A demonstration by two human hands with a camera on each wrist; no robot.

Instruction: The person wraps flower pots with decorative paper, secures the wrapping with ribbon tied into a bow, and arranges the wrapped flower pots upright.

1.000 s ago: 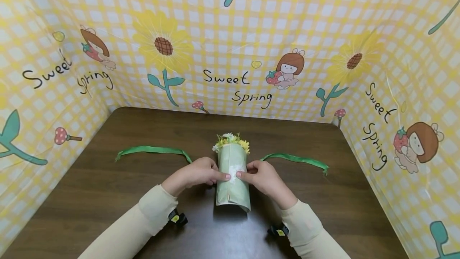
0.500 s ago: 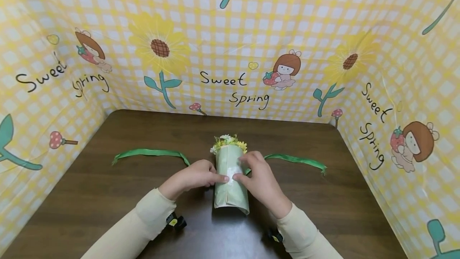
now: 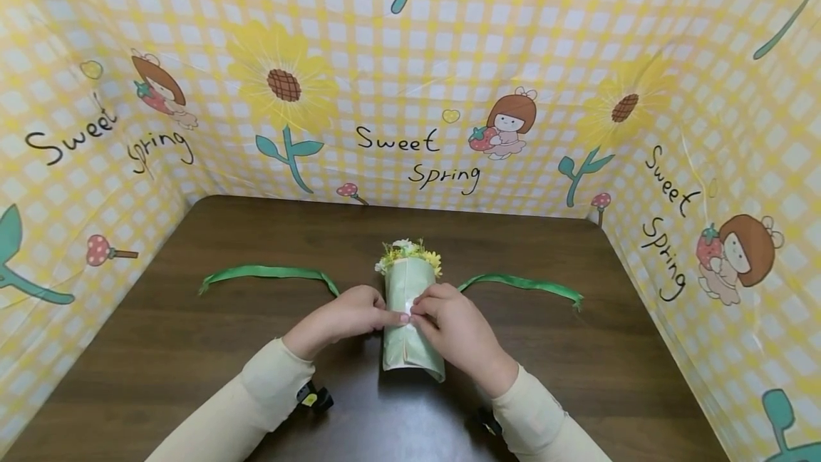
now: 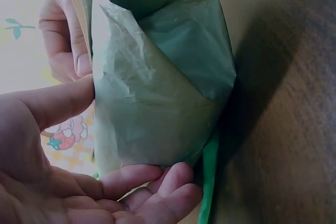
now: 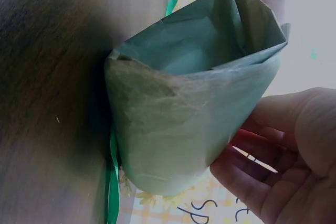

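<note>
In comes the right hand [image 3: 463, 330] — forefinger lifted a moment ago, now narrowed with the thumb, pinching at the white patch [image 3: 409, 304]; the left hand [image 3: 346, 314] grips the green-wrapped bouquet [image 3: 409, 276] between both hands' fingers; work seemingly centres on that patch.

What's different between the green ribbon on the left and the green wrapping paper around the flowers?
The ribbon is bright green, but the wrapping paper is pale green. The ribbon is a long, narrow strip, while the wrapping paper is wide and rolled into a tube. The ribbon's outer end lies loose on the table, but the wrapping paper is held by the left hand. Both are green.
</note>
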